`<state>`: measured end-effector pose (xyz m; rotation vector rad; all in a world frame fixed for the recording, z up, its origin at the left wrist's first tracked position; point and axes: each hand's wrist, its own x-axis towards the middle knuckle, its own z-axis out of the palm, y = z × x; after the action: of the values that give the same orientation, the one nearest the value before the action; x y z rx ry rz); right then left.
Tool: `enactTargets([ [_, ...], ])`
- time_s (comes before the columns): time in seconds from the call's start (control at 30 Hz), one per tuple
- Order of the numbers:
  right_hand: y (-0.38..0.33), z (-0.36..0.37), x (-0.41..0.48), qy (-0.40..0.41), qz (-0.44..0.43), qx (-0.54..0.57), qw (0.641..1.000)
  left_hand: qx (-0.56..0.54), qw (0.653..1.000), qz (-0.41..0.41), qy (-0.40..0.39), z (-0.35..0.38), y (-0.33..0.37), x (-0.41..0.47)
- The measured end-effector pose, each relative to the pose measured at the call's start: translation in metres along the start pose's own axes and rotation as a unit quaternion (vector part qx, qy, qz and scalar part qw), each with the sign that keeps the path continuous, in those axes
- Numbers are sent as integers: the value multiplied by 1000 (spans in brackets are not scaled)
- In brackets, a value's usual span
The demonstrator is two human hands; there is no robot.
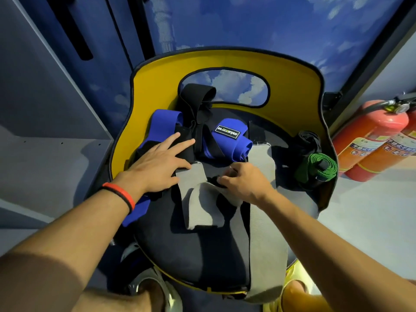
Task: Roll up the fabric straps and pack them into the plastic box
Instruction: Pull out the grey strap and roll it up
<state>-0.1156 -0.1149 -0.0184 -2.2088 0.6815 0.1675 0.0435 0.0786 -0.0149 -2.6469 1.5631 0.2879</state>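
Several fabric straps lie tangled on a yellow chair's black seat (pixel 191 255). My left hand (pixel 161 162) rests flat, fingers spread, on a black strap (pixel 186 152) beside a blue strap (pixel 163 123). My right hand (pixel 242 180) pinches the dark end of a grey strap (pixel 199 208) at the seat's middle. A long grey strap (pixel 266 233) runs down the seat's right side. A blue strap with a logo patch (pixel 227 136) lies partly rolled behind my right hand. A green strap (pixel 319 168) sits coiled at the right edge. No plastic box is in view.
The chair's yellow backrest (pixel 292 86) curves round the far side. Two red fire extinguishers (pixel 371 140) lie on the floor at the right. A grey shelf unit (pixel 45 109) stands to the left. My feet show below the seat.
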Motion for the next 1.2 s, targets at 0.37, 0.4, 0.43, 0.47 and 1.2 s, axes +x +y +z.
enactTargets([
  [0.37, -41, 66, 46, 2, 69, 98, 993, 48, 997, 17, 61, 13, -4, -8],
  [0.4, -41, 69, 49, 7, 83, 106, 991, 50, 997, 20, 63, 14, -5, -8],
  [0.43, -41, 71, 51, 13, 92, 119, 989, 51, 996, 22, 64, 15, -5, -9],
  [0.47, -40, 71, 52, 19, 96, 133, 986, 52, 996, 23, 66, 15, -5, -9],
  [1.2, -14, 18, -5, 33, 93, 342, 934, -91, 984, -63, 139, -4, -8, -1],
])
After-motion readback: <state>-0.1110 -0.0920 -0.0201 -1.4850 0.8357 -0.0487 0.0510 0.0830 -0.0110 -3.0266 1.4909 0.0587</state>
